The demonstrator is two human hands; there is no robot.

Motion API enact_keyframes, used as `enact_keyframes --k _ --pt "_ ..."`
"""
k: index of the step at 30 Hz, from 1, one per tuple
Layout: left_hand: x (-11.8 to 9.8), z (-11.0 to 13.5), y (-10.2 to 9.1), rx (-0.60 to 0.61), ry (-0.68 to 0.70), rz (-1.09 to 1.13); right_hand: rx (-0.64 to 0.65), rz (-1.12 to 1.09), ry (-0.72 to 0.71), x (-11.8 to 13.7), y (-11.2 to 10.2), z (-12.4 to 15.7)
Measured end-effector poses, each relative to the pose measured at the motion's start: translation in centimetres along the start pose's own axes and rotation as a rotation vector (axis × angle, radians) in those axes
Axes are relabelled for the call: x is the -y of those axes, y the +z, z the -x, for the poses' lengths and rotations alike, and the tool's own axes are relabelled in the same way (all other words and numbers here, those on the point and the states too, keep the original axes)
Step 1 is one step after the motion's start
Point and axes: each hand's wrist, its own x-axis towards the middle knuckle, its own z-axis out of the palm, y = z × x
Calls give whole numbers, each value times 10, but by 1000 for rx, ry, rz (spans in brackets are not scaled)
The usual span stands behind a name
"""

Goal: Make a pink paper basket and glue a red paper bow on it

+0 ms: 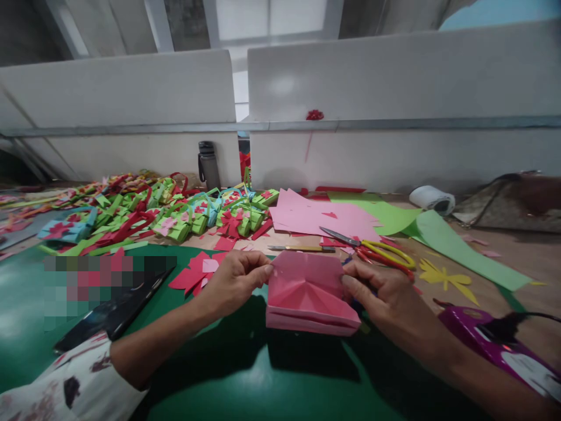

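Between my hands is a pink folded paper box (305, 292), its inner creases facing me and its near wall folded up. My left hand (239, 275) pinches its upper left edge between thumb and fingers. On the other side, my right hand (379, 292) grips the upper right edge, its fingers partly behind the paper. The box is held above a green mat (219, 374) and casts a shadow on it. Red paper flowers (193, 273) with a pale pink piece lie just left of my left hand. Scissors (372, 248) with red and yellow handles rest beyond my right hand.
Small green paper baskets (175, 225) pile up at the back left near a dark bottle (208, 165). Pink sheets (302, 213) and green sheets (464, 245) lie at the back. A black phone (116, 310) is at left, a purple device (477, 327) with a cable at right.
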Motion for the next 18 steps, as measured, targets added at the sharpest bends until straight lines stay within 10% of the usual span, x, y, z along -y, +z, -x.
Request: enact_keyframes --k 18 --pt "15 -5 1 74 -155 58 98 -50 126 -12 12 1"
